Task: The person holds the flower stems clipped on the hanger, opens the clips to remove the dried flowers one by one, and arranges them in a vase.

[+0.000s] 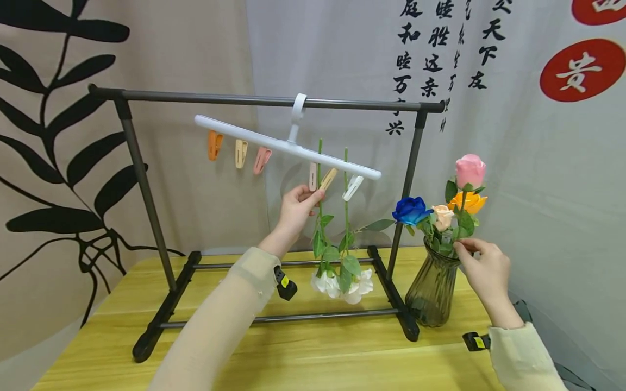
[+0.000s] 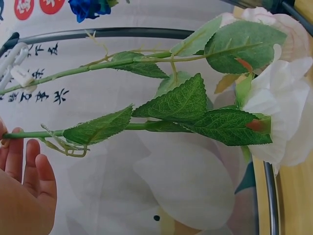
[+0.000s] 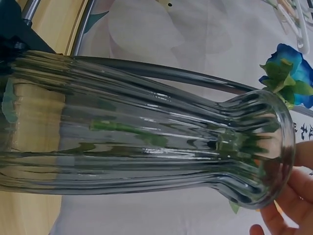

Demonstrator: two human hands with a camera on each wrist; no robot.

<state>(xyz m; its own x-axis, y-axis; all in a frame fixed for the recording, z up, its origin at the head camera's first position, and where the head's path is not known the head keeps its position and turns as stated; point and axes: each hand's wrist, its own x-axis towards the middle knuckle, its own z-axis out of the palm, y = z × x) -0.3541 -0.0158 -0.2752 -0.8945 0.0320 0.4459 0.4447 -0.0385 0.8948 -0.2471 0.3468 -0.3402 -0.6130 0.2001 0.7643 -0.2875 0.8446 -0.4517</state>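
My left hand (image 1: 295, 209) pinches the green stem of a white flower (image 1: 325, 283) that hangs head down, just below a yellow clip (image 1: 328, 179) on the white hanger (image 1: 244, 133). In the left wrist view the fingers meet at that stem (image 2: 29, 134). A second upside-down white flower (image 1: 359, 287) hangs beside it at a white clip (image 1: 353, 188). My right hand (image 1: 484, 269) is at the rim of the ribbed glass vase (image 1: 430, 293), thumb and fingers pinching the stem of the pink rose (image 1: 470, 171), which stands above the other roses.
A dark metal rack (image 1: 210, 98) carries the hanger, which tilts down to the right. Orange (image 1: 214, 145), cream (image 1: 240, 153) and pink (image 1: 262, 160) clips hang on its left half. Blue (image 1: 412, 210), orange (image 1: 468, 202) and peach roses (image 1: 443, 218) stand in the vase on the wooden table (image 1: 313, 353).
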